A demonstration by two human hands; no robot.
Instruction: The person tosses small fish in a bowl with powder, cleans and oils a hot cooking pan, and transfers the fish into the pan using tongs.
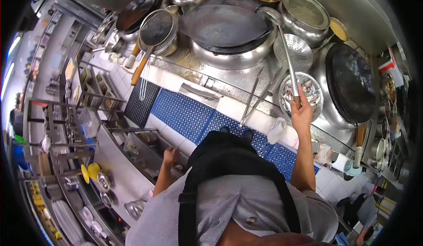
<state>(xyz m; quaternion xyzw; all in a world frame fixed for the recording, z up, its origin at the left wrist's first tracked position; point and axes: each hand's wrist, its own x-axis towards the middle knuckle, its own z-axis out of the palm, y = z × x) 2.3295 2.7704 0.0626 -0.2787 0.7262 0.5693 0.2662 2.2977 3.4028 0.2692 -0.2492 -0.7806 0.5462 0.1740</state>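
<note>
My right hand is closed around the brown grip of a long-handled ladle. Its bowl rests at the right rim of the large wok on the stove. Just below the ladle's handle is a metal bowl with pale, greyish pieces of food in it. A perforated strainer lies behind the handle. At my left side, my left hand hangs near the edge of a steel counter. Its fingers are curled closed, and their inner side is hidden.
Another dark wok stands at the right. A mesh skimmer rests over a pot at the left. Tongs and a cleaver lie along the stove's front. Blue mats cover the floor. Behind me at the right, another person is partly visible.
</note>
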